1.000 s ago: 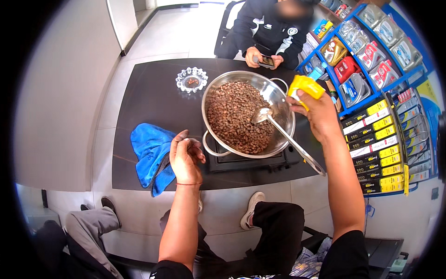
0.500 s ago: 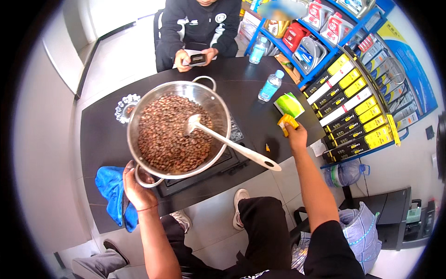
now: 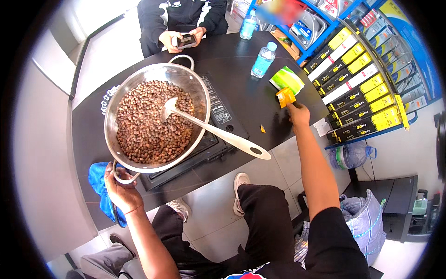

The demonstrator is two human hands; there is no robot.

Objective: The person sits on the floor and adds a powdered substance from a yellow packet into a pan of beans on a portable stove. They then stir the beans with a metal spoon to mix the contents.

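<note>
A wide steel wok point(image 3: 204, 93) with two loop handles sits tilted over a black portable stove point(image 3: 218, 145), heaped with small brown nuts or beans point(image 3: 148, 132). My left hand point(image 3: 121, 188) is closed around its near handle. A pale slotted spoon point(image 3: 223, 134) rests with its head in the brown heap and its long handle over the wok's right rim. At the table's right side, my right hand point(image 3: 298, 114) pinches a small yellow-orange packet point(image 3: 285, 96). Just beyond lies a green and white packet point(image 3: 287, 80).
A blue cloth point(image 3: 98, 179) lies beside my left hand. Two water bottles point(image 3: 263, 60) stand on the dark table point(image 3: 241, 88), near a small orange scrap point(image 3: 262, 129). The wok partly covers a glass dish point(image 3: 109, 98). Across sits a person holding a phone point(image 3: 186, 42). Stacked boxes point(image 3: 362, 83) stand right.
The wok has shifted left over the stove, baring more of the stove and covering more of the glass dish. My right hand still pinches the packet, and the whole view has shifted.
</note>
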